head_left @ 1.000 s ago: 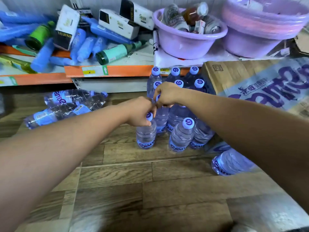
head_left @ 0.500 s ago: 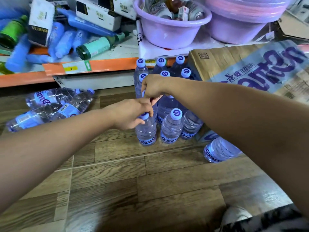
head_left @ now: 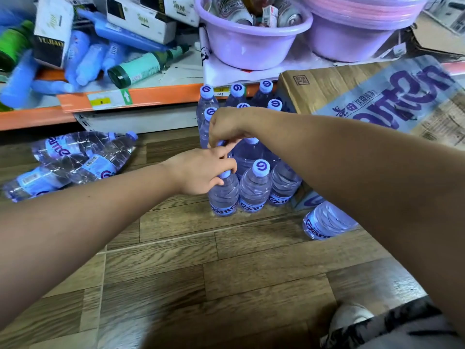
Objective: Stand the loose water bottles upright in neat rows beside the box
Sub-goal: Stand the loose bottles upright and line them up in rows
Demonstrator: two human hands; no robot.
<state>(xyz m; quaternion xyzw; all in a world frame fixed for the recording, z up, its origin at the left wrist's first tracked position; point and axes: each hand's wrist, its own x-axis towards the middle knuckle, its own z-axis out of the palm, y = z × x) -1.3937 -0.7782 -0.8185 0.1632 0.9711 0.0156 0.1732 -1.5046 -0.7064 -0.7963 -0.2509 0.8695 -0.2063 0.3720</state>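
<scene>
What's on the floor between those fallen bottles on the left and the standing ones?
Only bare wood floor separates the fallen bottles from the standing rows in the head view.

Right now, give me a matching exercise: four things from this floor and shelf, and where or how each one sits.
Things:
1. left hand
2. cardboard box
3. green-labelled bottle
4. loose water bottles

States:
A. lying on the orange shelf
B. lying on the floor, left
C. on a front-row bottle's cap
D. right of the upright rows

Pairs: 1-C, 2-D, 3-A, 4-B
</scene>
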